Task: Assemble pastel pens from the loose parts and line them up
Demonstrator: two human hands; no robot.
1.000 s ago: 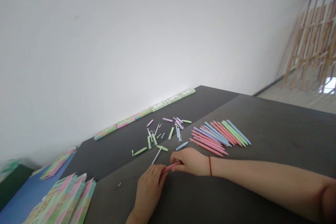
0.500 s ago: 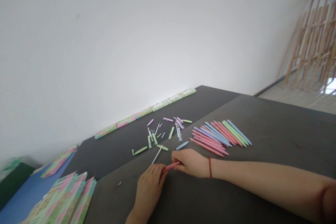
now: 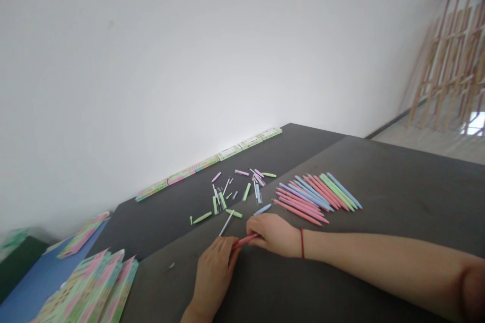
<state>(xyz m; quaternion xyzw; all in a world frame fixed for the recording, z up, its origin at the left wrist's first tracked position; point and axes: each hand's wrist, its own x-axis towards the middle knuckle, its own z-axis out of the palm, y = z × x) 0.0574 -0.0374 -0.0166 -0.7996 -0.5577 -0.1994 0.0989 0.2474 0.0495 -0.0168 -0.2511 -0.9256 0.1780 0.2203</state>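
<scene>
A pink pen point(image 3: 245, 241) is held between my two hands above the dark table. My left hand point(image 3: 215, 267) is closed round its left end, and my right hand point(image 3: 278, 234), with a red string at the wrist, grips the other end; both ends are hidden by fingers. Just beyond my left hand lies a thin white refill point(image 3: 226, 223), its near end touching or passing behind the fingers. A blue pen barrel point(image 3: 262, 209) rests right behind my right hand. Farther back are scattered green and purple pen parts point(image 3: 246, 192).
A row of assembled-looking pink, purple, blue and green pens point(image 3: 314, 194) lies to the right. Flat printed boxes point(image 3: 206, 163) line the wall edge. More printed packages point(image 3: 91, 282) overlap at the lower left, near a blue surface point(image 3: 30, 282) and a dark green box point(image 3: 22, 262).
Both hands keep their hold on the pink pen with hardly any movement. The whole view has shifted very slightly.
</scene>
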